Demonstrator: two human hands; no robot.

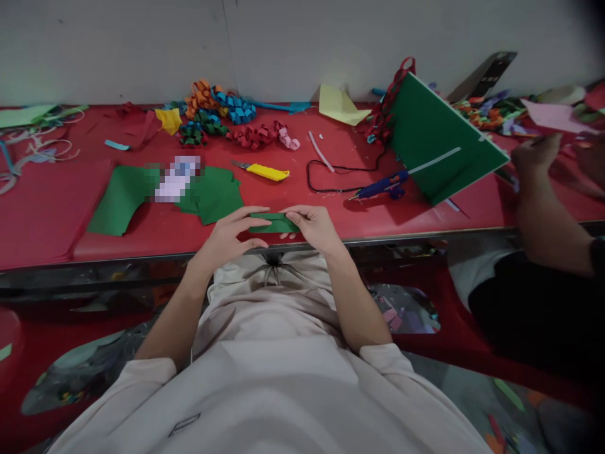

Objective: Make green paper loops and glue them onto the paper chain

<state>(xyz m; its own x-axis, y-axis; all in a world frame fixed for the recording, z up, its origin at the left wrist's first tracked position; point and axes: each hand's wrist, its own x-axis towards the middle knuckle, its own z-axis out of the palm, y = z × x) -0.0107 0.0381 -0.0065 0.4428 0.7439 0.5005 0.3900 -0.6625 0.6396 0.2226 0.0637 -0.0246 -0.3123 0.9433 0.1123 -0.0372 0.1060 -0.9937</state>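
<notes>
Between fingers, one green strip

Both forearms angle inward. The left hand curves loosely, fingers parted. The right hand pinches with thumb and forefinger.

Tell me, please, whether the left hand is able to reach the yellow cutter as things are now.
Probably yes: the yellow cutter lies on the red table just beyond the left hand, and nothing visible blocks the way. The right hand pinches the small green paper piece.
</notes>
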